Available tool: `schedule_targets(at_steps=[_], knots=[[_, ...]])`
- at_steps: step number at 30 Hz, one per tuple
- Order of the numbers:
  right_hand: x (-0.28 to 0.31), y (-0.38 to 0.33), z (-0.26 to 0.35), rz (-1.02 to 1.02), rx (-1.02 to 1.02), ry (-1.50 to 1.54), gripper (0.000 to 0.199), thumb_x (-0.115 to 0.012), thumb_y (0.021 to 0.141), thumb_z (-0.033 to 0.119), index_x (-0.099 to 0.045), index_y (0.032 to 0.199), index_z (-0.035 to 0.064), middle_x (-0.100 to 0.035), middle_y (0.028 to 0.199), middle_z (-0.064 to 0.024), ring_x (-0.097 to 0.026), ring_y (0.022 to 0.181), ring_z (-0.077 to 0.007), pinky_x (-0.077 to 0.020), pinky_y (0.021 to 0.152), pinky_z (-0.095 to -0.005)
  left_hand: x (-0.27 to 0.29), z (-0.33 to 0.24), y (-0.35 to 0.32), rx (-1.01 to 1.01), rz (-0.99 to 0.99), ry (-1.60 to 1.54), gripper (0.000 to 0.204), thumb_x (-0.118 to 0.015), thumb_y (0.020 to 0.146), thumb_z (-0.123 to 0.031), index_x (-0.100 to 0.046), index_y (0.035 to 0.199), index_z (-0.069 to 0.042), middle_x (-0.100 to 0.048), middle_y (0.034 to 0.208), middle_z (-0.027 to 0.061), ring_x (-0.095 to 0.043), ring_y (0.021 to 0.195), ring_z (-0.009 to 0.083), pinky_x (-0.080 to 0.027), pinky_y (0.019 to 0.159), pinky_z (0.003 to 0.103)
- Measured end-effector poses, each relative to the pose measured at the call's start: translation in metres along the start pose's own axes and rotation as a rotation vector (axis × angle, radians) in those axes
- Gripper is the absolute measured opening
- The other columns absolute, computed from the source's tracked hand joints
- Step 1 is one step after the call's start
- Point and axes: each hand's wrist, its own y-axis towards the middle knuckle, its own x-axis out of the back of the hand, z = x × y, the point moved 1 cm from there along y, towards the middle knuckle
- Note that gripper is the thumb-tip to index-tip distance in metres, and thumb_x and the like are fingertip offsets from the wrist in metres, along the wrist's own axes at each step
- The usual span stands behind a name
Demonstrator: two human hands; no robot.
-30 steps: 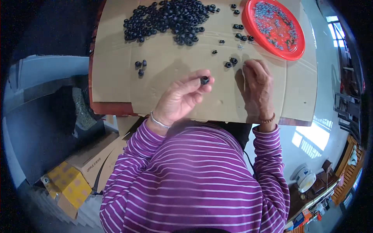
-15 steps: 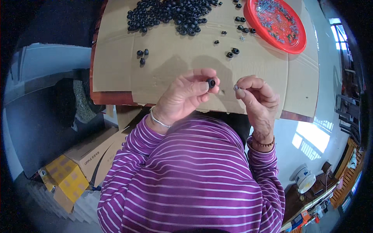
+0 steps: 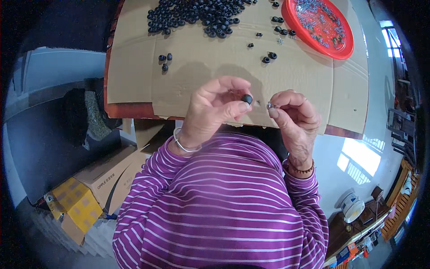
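A small round black rubber ring (image 3: 247, 98) sits pinched between the thumb and forefinger of the left hand (image 3: 214, 111), whose fingers (image 3: 224, 85) are closed tight around it, raised just above the near edge of the counter. Just to its right, close but apart from it, a tiny silvery metal piece (image 3: 270, 106) is gripped at the fingertips of the right hand (image 3: 294, 115), the fingers curled shut on it. The two hands face each other, with the ring and the metal piece nearly level.

Under them lies a flat sheet of brown corrugated cardboard (image 3: 197, 67) that covers the counter. A few loose black rings (image 3: 269, 57) lie scattered on it beyond the hands, and three more (image 3: 164, 60) rest toward the left. At the far edge is a large heap of the same black rings (image 3: 201, 13). To the far right stands a round red plastic tray (image 3: 345, 47) holding many small silvery pieces. A silver bangle (image 3: 181, 144) circles the left wrist, and a brown bead bracelet (image 3: 301, 169) circles the right; both sleeves are purple with white stripes.
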Motion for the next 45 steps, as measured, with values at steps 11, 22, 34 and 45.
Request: schedule_targets(at_steps=[11,22,34,45], knots=[[-0.003,0.008,-0.007,0.055,0.134,-0.008,0.016,-0.061,0.073,-0.011,-0.057,0.085,-0.0023,-0.056,0.085,-0.0070,-0.052,0.079,-0.0122,-0.0422,0.069,-0.0227,0.011,0.014,0.012,0.000,0.066,-0.241,0.021,-0.059,0.078,0.002,-0.056,0.098,-0.003,-0.057,0.098,0.0100,-0.057,0.076,0.0111,-0.046,0.053,0.021],[-0.003,0.016,-0.014,0.052,0.154,0.027,0.015,-0.061,0.072,-0.012,-0.058,0.084,-0.0042,-0.057,0.085,-0.0076,-0.052,0.078,-0.0121,-0.0413,0.067,-0.0226,0.015,0.016,0.020,0.088,-0.019,-0.321,0.024,-0.056,0.082,-0.002,-0.058,0.106,-0.003,-0.062,0.097,0.0108,-0.061,0.073,0.0114,-0.050,0.055,0.019],[-0.007,0.016,-0.014,0.025,0.136,0.034,0.015,-0.062,0.072,-0.012,-0.058,0.084,-0.0034,-0.058,0.085,-0.0072,-0.053,0.078,-0.0122,-0.0422,0.068,-0.0223,0.023,0.023,0.020,0.170,0.165,-0.574,0.023,-0.059,0.085,-0.010,-0.058,0.107,-0.005,-0.059,0.096,0.0097,-0.058,0.077,0.0101,-0.046,0.055,0.017],[-0.007,0.009,-0.013,0.032,0.092,0.067,0.014,-0.062,0.073,-0.010,-0.058,0.085,-0.0034,-0.058,0.084,-0.0073,-0.053,0.079,-0.0124,-0.0431,0.068,-0.0224,0.021,0.024,0.014,0.221,0.214,-0.635,0.026,-0.062,0.084,-0.020,-0.057,0.106,-0.006,-0.055,0.088,0.0059,-0.054,0.070,0.0080,-0.045,0.055,0.019]])
